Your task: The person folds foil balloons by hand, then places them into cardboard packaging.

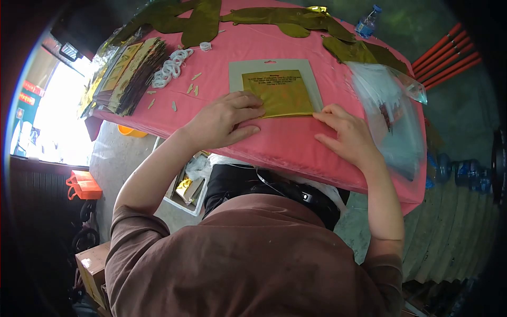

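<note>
A flat gold foil packet with dark printed text near its top lies on a grey-white card that has a hanger slot at its top edge. My left hand rests over the packet's lower left edge, fingers lying on the foil and the thumb apart on the cloth. With its fingertips, my right hand touches the lower right corner of the packet; its thumb is spread away from it. Neither hand is closed round anything. The foil beneath my left fingers is hidden.
A pink-covered table bears stacked printed cards, white cord coils, several small pale strips, flat gold foil shapes and clear plastic bags. A bottle stands at the far edge; a white bin is below.
</note>
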### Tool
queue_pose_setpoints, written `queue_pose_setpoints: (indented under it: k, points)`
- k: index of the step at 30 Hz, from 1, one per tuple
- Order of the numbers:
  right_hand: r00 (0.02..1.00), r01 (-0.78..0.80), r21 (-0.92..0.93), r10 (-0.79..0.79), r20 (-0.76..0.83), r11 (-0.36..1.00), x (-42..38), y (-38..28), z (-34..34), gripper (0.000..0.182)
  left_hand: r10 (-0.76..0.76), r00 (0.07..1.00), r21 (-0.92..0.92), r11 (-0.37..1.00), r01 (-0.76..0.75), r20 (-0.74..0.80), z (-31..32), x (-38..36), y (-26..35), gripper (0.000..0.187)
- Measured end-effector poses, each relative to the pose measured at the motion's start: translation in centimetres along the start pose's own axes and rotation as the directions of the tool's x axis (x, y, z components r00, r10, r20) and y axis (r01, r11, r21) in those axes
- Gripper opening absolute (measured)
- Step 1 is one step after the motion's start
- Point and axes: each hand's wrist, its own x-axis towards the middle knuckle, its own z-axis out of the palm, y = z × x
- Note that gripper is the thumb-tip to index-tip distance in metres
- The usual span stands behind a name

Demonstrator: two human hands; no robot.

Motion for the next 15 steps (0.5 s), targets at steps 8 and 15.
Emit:
queue_pose_setpoints:
  k: [8, 15]
  points:
    - [0.952, -0.263, 0.223, 0.214, 0.22, 0.939, -2.0, -0.3, -1.7, 0.043, -0.02, 0.996, -0.055, 0.998, 0.024, 0.083, -1.3, -1.7, 1.0, 0.042]
    - [0.998, -0.015, 0.199, 0.003, 0.061, 0.98, -3.5, -1.8, -0.1, 0.043, 0.011, 0.994, 0.042, 0.999, -0.016, 0.112, -1.8, -2.8, 2.1, 0.054]
